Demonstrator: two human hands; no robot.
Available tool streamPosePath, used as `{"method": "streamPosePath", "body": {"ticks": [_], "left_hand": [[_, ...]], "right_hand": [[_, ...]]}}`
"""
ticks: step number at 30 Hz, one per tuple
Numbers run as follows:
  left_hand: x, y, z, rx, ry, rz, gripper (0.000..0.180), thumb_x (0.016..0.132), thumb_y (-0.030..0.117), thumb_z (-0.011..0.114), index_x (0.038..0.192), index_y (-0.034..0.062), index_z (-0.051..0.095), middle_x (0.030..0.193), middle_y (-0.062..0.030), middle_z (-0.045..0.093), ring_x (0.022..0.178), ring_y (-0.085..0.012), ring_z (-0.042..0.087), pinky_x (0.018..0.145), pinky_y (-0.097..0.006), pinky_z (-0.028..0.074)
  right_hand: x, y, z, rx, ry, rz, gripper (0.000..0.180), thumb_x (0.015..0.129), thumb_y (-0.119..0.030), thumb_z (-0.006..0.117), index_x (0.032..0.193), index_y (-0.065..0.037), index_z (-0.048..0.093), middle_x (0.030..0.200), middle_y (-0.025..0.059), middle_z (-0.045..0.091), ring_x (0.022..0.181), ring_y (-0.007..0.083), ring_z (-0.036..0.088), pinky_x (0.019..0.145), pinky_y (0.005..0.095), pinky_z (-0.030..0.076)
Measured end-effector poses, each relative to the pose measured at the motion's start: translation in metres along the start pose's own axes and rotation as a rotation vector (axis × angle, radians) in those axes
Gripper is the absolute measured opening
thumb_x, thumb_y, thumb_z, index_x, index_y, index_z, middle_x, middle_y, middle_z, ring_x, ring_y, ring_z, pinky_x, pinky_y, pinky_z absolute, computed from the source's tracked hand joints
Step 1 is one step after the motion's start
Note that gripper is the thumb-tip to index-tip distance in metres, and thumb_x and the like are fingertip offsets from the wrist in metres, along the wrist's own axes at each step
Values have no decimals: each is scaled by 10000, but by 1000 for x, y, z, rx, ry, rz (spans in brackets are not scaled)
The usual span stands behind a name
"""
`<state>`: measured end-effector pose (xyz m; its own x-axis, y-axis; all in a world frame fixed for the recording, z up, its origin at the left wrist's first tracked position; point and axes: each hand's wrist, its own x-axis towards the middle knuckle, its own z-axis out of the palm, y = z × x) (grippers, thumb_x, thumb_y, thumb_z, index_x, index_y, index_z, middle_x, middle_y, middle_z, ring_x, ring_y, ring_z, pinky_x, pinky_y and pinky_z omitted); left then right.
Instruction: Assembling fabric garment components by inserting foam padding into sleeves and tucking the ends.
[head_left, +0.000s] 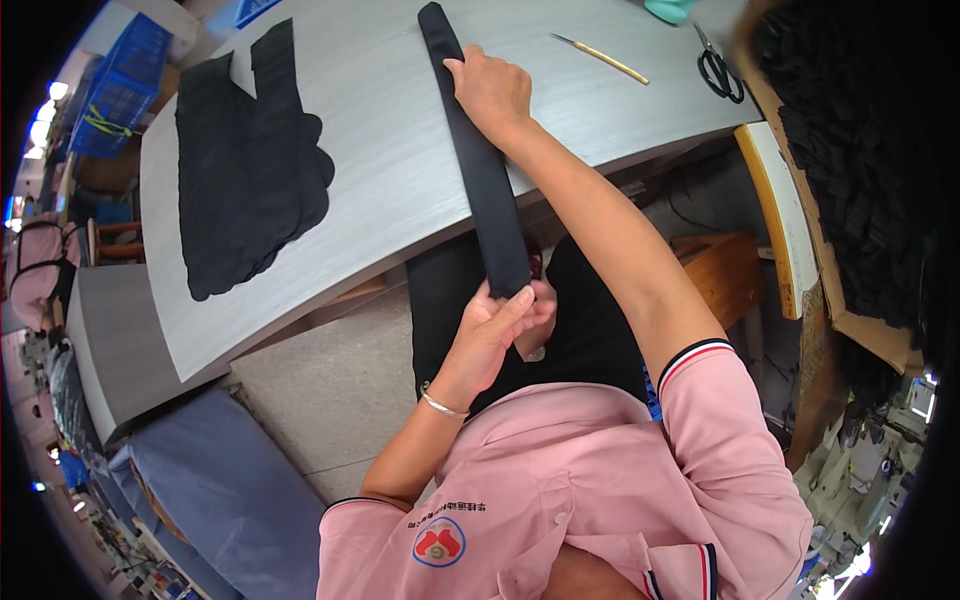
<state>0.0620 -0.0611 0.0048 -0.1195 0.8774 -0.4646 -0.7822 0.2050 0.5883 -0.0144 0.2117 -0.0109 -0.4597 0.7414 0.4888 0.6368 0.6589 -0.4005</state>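
A long folded strip of black fabric runs from the grey tabletop over its near edge toward my lap. My left hand pinches its near end, thumb on top and the other fingers beneath, partly hidden. Farther up, my right hand is closed at the strip's right edge, with the thumb lying against the cloth. The far end of the strip rests on the table beyond it. To the left lie black fabric pieces, overlapping, with rounded lower edges.
An awl with a pale handle and black-handled scissors lie right of my right hand. A cardboard box full of black pieces stands at the right. Blue crates are at far left; blue-grey cloth hangs lower left.
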Motion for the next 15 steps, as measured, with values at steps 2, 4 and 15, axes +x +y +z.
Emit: {"method": "streamPosePath", "body": {"ticks": [2, 4, 15], "left_hand": [[14, -10, -8, 118, 183, 219, 376, 946, 136, 682, 1251, 37, 484, 1116, -65, 618, 958, -139, 633, 877, -311, 515], [17, 0, 1, -30, 304, 392, 312, 874, -5, 733, 1051, 48, 482, 1000, -40, 598, 857, -84, 591, 770, -223, 485], [-38, -7, -13, 208, 314, 359, 259, 856, -104, 690, 832, 62, 493, 861, -11, 548, 774, -89, 593, 748, -264, 546]], "right_hand": [[0, 1, 0, 6, 17, -4, 350, 955, -328, 638, 765, -40, 579, 551, 118, 616, 485, 293, 609, 487, 401, 456], [-1, 0, -3, -3, -34, 12, 357, 958, -345, 629, 776, -43, 580, 556, 114, 621, 488, 295, 612, 487, 401, 459], [-1, -1, -2, -29, -13, 23, 338, 953, -341, 635, 784, -52, 586, 552, 105, 617, 496, 287, 625, 474, 394, 461]]}}
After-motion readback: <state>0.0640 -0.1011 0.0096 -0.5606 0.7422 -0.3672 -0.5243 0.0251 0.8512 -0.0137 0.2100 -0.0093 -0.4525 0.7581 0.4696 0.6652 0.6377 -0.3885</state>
